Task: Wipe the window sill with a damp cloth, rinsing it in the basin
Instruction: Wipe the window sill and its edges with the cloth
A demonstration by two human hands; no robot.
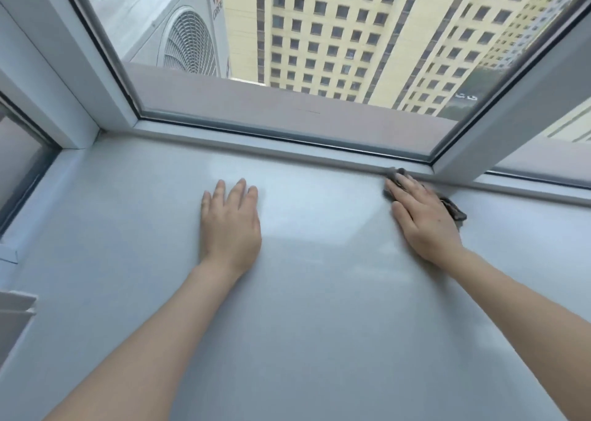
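The dark grey cloth (455,212) lies bunched on the window sill (319,308), at its far edge, against the lower rail of the window frame (287,147). It is mostly hidden under the right hand (422,219), whose fingers (399,190) lie straight and close together, pressing it flat. The left hand (230,222) rests palm-down well to the left, fingers straight and together, holding nothing. This looks like the wiping step. The next stroke probably needs steady pressure along that rail. No basin is in view.
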